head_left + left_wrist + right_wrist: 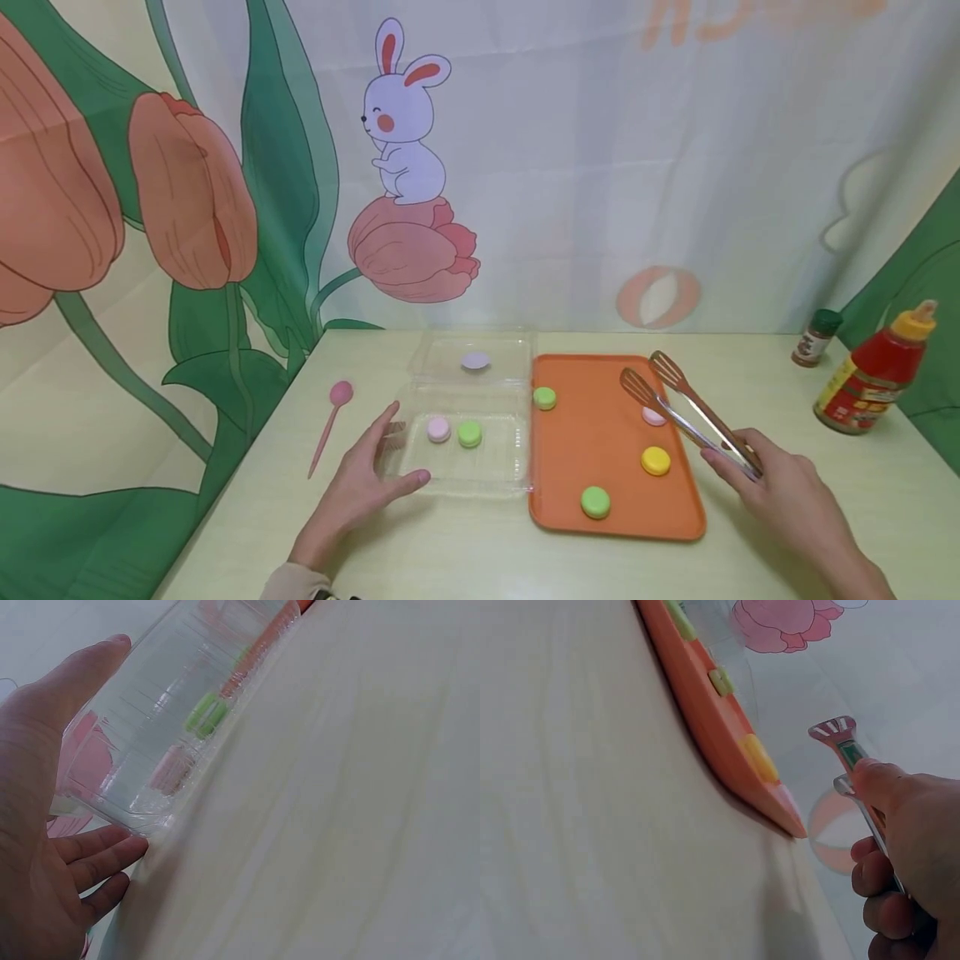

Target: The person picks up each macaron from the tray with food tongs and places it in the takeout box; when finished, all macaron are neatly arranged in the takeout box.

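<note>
My left hand (360, 483) is at the left side of an open clear plastic clamshell box (472, 472), thumb and fingers spread at its edge. In the box sit a pink macaron (438, 429) and a green macaron (469, 433). My right hand (791, 487) grips slotted metal tongs (712, 421). Their two ends stand apart above the far right part of an orange tray (600, 442), overlapping a pink macaron (654, 416) there. Also on the tray are a yellow macaron (656, 461), a green macaron (596, 502) near the front and another green macaron (544, 398) by the left rim.
A pink spoon (332, 425) lies left of the box. The raised lid behind shows a pale lavender oval (475, 360). At the right stand a red sauce bottle (873, 375) with a yellow cap and a small green-capped jar (816, 337). A printed curtain (562, 183) hangs behind the table.
</note>
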{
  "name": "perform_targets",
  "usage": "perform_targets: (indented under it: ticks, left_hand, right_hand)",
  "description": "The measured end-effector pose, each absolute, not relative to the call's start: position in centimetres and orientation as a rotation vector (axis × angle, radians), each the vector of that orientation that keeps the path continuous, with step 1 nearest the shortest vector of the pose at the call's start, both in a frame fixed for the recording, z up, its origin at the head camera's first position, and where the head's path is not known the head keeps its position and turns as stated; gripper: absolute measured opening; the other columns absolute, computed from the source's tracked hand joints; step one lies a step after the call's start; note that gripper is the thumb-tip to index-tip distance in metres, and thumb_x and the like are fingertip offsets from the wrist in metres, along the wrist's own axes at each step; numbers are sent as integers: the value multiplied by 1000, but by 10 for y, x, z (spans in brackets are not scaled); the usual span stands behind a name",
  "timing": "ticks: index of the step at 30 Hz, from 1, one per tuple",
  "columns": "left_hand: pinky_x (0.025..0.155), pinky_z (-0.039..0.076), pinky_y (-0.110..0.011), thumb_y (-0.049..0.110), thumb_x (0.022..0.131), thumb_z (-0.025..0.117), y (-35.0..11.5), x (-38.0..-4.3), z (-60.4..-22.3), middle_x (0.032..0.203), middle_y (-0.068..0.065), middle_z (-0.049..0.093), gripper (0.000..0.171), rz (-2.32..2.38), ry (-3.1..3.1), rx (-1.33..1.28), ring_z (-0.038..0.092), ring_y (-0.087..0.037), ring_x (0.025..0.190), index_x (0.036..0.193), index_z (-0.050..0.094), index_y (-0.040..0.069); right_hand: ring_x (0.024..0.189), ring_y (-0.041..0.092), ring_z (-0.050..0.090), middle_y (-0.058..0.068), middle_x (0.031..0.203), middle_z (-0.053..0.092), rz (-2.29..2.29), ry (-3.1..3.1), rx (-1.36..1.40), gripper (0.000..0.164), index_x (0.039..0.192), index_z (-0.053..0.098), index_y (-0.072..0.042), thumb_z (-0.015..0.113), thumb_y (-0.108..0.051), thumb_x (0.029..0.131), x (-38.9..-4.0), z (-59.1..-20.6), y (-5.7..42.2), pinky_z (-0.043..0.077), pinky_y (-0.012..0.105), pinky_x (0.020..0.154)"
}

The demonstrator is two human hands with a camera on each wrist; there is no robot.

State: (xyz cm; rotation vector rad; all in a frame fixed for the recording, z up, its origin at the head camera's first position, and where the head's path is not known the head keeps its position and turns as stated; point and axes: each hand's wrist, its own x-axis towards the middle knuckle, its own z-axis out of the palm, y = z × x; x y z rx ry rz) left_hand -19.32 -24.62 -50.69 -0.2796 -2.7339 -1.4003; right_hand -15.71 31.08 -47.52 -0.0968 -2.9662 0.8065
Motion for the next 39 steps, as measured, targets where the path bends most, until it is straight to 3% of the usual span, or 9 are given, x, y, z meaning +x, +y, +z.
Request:
perform_targets:
  ticks: [14,22,29,39]
  left_hand:
    - [130,30,-69,48,85,97,-245,-195,-509,164,-12,57,116,-1413,-2733,-278,60,-32,148,177,29,30]
    - [130,30,-70,48,86,96,-246,-194,-508,164,-13,58,116,-1406,-2730,-292,60,-33,147,178,28,28]
    - [130,31,-69,50,85,96,-247,-194,-507,164,-12,57,116,-1406,-2738,-280,58,-32,149,177,27,34]
    - [130,28,-71,49,86,96,-245,-194,-505,164,-12,57,116,-1380,-2741,-293,60,-33,148,178,28,26]
  right_hand:
    - [82,25,64,9,98,73,728,-3071,-108,88,138,63,1,58,-79,103,-163,-487,312,55,47,69]
    - [83,26,63,12,101,74,755,-3097,-111,90,138,63,3,58,-80,103,-160,-489,309,54,47,67]
    - [82,25,62,10,98,73,777,-3113,-136,90,138,63,3,59,-79,102,-161,-487,305,53,44,68]
    - [81,25,61,10,96,72,706,-3151,-126,91,140,62,5,60,-79,102,-160,-484,305,55,46,66]
